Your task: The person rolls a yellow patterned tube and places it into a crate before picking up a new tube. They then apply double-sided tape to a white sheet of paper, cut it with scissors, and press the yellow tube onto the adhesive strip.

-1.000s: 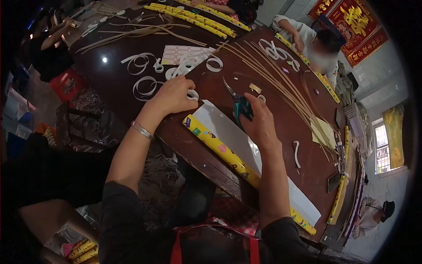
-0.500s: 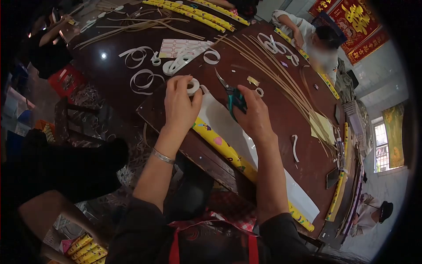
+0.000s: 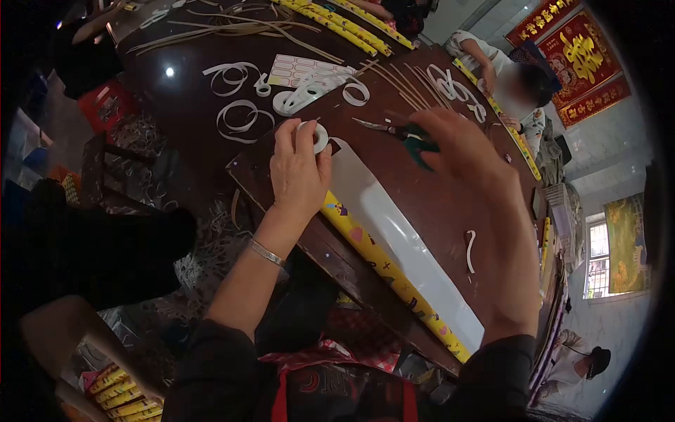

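Note:
My left hand (image 3: 301,169) is closed on a small roll of white tape (image 3: 321,139) at the upper end of a yellow patterned roll (image 3: 383,264). A white sheet (image 3: 401,225) extends from that roll along the table edge. My right hand (image 3: 460,144), blurred by motion, is closed round the green handles of a pair of scissors (image 3: 420,146). Their blades point left toward my left hand, apart from the tape. Part of the handles is hidden by my fingers.
Coils of white strip (image 3: 235,77) and a label sheet (image 3: 302,70) lie on the dark table (image 3: 193,133). Long thin brown strips (image 3: 394,84) lie beyond my right hand. A person (image 3: 517,84) sits across, beside another yellow roll (image 3: 517,141). Shredded scraps (image 3: 204,260) cover the floor.
My right hand has swung right and up with the scissors, farther from my left hand. My left hand still grips the tape roll. The view has shifted slightly.

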The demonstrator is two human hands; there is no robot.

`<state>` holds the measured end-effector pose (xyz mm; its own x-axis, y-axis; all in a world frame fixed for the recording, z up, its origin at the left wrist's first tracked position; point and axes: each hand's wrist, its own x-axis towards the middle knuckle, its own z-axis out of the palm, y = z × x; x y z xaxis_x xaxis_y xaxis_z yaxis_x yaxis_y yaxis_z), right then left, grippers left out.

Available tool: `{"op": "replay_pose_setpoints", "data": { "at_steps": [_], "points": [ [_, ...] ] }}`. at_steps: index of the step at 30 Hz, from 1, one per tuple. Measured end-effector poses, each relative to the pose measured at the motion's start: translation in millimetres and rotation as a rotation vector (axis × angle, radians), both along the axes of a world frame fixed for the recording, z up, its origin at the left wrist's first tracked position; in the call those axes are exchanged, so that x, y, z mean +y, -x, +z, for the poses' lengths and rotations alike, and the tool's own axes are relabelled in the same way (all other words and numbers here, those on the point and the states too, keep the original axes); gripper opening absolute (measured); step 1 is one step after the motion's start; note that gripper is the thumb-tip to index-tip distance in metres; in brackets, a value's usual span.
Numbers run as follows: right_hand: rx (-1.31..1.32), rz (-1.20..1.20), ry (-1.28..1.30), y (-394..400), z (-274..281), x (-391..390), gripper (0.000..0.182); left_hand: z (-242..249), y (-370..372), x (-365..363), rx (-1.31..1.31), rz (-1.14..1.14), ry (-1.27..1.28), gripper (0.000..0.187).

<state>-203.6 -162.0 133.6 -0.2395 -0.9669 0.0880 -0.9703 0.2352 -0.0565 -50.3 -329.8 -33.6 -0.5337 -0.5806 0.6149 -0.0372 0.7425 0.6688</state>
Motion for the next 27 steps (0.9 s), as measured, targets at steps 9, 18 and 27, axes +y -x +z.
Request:
{"op": "replay_pose_setpoints", "data": {
  "at_steps": [9, 18, 27],
  "points": [
    [0.307, -0.014, -0.577, -18.7, 51.2, -76.9, 0.044, -0.5, -13.5, -5.0, -0.022, -0.047, 0.046, 0.047],
    [0.328, -0.109, -0.887, -34.2, 55.9, -128.6, 0.045, -3.5, -16.1, -2.5, 0.024, -0.051, 0.006, 0.047],
    [0.361, -0.105, -0.945, -33.8, 42.7, -137.7, 0.039, -4.3, -16.0, -2.8, 0.038, -0.029, 0.025, 0.054]
  ]
}}
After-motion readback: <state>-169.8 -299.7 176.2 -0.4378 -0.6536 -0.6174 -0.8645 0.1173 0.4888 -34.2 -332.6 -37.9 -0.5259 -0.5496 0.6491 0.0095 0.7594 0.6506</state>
